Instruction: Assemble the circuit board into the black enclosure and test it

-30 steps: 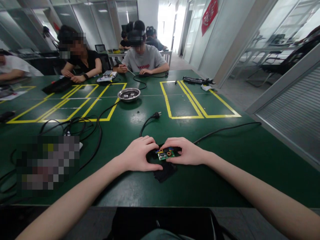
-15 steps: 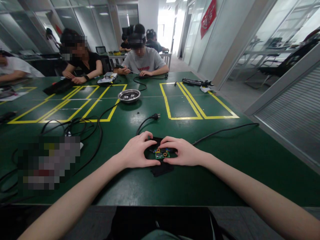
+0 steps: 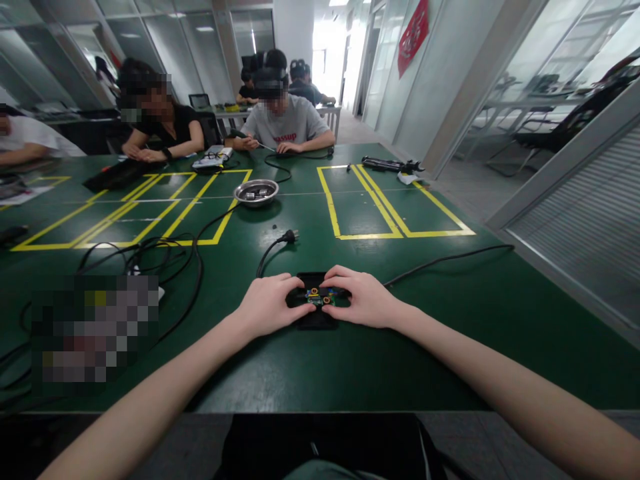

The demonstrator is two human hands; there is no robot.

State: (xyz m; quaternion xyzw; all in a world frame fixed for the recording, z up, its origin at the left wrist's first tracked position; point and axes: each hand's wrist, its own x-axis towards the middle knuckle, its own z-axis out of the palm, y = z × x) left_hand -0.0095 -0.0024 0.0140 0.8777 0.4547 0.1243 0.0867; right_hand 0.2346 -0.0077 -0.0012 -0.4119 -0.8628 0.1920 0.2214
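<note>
A small black case [image 3: 313,320] lies on the green table [image 3: 350,373] right in front of me. In it sits a green circuit board [image 3: 319,298] with small copper coils. My left hand [image 3: 267,303] grips the case's left side with its fingers curled over the edge. My right hand [image 3: 364,298] holds the right side the same way, fingertips on the board. A black cord with a plug [image 3: 289,236] runs from the case toward the table's middle.
A metal bowl [image 3: 257,192] with small parts stands further back. Tangled black cables [image 3: 150,257] lie to my left, and a black cord [image 3: 450,257] trails off to the right. Yellow tape [image 3: 370,207] marks rectangles. Several people sit working at the far side.
The case and board have been turned and squared up in front of me. Both hands shifted slightly away with it, and the plug swung to the left.
</note>
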